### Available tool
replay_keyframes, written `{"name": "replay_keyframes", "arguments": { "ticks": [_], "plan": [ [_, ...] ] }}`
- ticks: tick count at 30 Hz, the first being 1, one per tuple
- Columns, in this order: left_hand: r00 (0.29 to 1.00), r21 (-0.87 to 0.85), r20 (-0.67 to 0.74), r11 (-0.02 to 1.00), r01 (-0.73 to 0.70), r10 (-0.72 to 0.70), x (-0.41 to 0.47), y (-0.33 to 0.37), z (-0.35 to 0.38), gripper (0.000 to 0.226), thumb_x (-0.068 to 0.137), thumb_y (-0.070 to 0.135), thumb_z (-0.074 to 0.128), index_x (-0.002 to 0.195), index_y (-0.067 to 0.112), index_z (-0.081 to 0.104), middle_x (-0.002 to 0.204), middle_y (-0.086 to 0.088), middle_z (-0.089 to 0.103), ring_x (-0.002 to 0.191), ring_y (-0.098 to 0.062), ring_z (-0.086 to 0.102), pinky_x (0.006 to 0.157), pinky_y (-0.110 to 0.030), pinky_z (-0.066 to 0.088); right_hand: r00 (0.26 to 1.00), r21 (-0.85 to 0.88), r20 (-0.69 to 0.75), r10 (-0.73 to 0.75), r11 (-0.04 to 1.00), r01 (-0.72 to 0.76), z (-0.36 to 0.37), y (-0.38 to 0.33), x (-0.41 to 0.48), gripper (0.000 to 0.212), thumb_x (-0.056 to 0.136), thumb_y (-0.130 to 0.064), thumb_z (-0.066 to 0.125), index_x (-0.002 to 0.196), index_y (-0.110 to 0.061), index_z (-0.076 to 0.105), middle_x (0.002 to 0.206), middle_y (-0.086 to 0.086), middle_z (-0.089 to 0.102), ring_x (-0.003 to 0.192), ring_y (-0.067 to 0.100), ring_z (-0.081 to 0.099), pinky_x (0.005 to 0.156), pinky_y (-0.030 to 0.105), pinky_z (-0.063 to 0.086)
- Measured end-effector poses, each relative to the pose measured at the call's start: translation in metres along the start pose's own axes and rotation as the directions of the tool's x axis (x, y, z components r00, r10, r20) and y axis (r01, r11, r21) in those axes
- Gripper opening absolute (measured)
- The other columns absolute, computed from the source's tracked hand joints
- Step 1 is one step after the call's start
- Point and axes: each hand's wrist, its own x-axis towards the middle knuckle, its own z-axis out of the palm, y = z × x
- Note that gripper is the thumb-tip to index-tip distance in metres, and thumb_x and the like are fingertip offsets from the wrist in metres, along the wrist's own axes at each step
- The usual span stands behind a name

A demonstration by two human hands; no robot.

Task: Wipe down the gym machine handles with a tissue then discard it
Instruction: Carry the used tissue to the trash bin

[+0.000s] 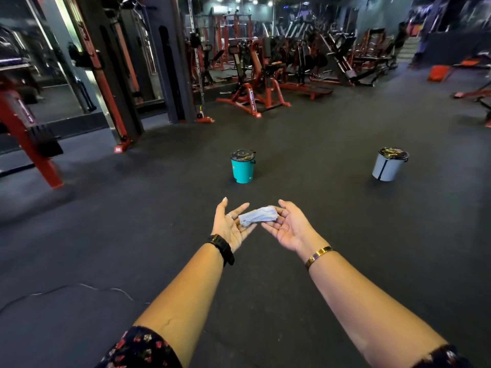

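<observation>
Left hand [230, 227] and right hand [288, 229], fingers [240, 209] loose, cradle a crumpled tissue [259, 215]; lidded teal bin [242, 170] and white bin [388, 167] beyond, contents hidden.

Left sleeve [140, 349]: dark fabric printed with small red and pale flowers; it ends near the elbow, and the forearm below it is bare.
Right sleeve [446, 357]: the same dark floral print, with only its edge showing at the lower corner.
Left wrist: a chunky black watch [221, 247] with a broad black strap.
Left hand [231, 224]: a thin silver-coloured ring [229, 215] on one finger.
Right wrist: a slim, shiny gold-coloured bangle [318, 254].
</observation>
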Motion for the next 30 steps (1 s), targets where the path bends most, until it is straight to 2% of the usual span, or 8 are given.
{"name": "replay_keyframes", "arguments": {
  "ticks": [3,9,20,25,30],
  "plan": [
    [1.0,-0.033,-0.011,0.999,0.002,-0.002,0.039,0.021,0.009,0.066,0.095,0.062,0.037,0.123,0.008,0.062,0.119,-0.018,0.066,0.106,-0.027,0.065,0.078,-0.034,0.054,1.0,0.002,-0.012,0.005,1.0,-0.005,0.014,-0.024,0.041,0.032,0.097,-0.028,0.052,0.116,-0.003,0.056,0.11,0.02,0.067,0.102,0.031,0.066,0.097,0.043,0.048],
    [0.999,-0.135,-0.038,0.991,-0.014,0.009,0.115,0.069,-0.004,0.065,0.095,0.062,0.037,0.123,0.009,0.061,0.12,-0.018,0.066,0.101,-0.027,0.067,0.074,-0.033,0.055,0.999,0.026,-0.023,0.045,0.999,-0.044,0.056,-0.042,0.128,0.034,0.097,-0.027,0.052,0.12,-0.002,0.054,0.111,0.022,0.066,0.099,0.032,0.066,0.084,0.042,0.052],
    [0.999,-0.097,-0.046,0.995,-0.007,0.003,0.291,0.214,-0.057,0.066,0.094,0.063,0.037,0.123,0.009,0.061,0.118,-0.018,0.067,0.098,-0.028,0.068,0.076,-0.034,0.056,0.995,0.05,-0.067,0.074,0.996,-0.07,0.184,-0.069,0.316,0.03,0.098,-0.027,0.052,0.112,0.0,0.054,0.113,0.023,0.064,0.098,0.033,0.066,0.088,0.042,0.051],
    [0.999,-0.079,-0.047,0.997,-0.012,0.008,0.363,0.28,-0.071,0.065,0.094,0.062,0.036,0.123,0.01,0.06,0.116,-0.017,0.067,0.093,-0.025,0.068,0.074,-0.033,0.055,0.995,0.063,-0.07,0.066,0.996,-0.062,0.241,-0.083,0.4,0.039,0.098,-0.029,0.05,0.124,0.0,0.052,0.114,0.023,0.064,0.096,0.032,0.067,0.08,0.041,0.053],
    [0.999,-0.082,-0.04,0.997,-0.013,0.01,0.437,0.323,-0.086,0.065,0.094,0.063,0.037,0.122,0.009,0.061,0.11,-0.016,0.069,0.091,-0.024,0.069,0.075,-0.032,0.055,0.996,0.076,-0.065,0.065,0.995,-0.06,0.278,-0.1,0.474,0.04,0.098,-0.029,0.05,0.126,0.0,0.051,0.117,0.023,0.063,0.101,0.032,0.065,0.091,0.042,0.05]
  ]
}}
